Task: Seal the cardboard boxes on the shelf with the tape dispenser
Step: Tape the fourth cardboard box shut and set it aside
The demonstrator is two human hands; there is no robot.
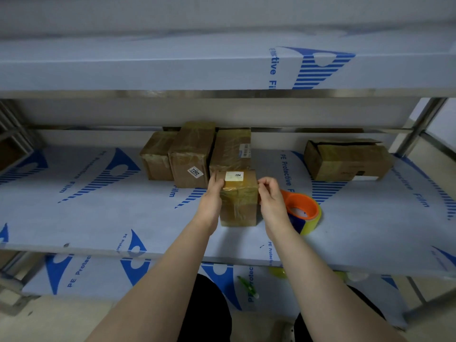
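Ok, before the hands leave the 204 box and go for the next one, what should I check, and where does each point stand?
1. 204 box steadied: the left hand grips its left side and the right hand pinches at its top right edge. Ok.
2. Tape on it pressed flat: tape shows over the top and front, but the ends are hidden. Cannot tell.
3. Tape dispenser within reach: it lies on the shelf just right of the right hand, held by neither hand. Ok.
4. Far-right box sealed: its top flaps stand open. Not ok.
5. Three back boxes taped: glossy tape shows on each. Ok.
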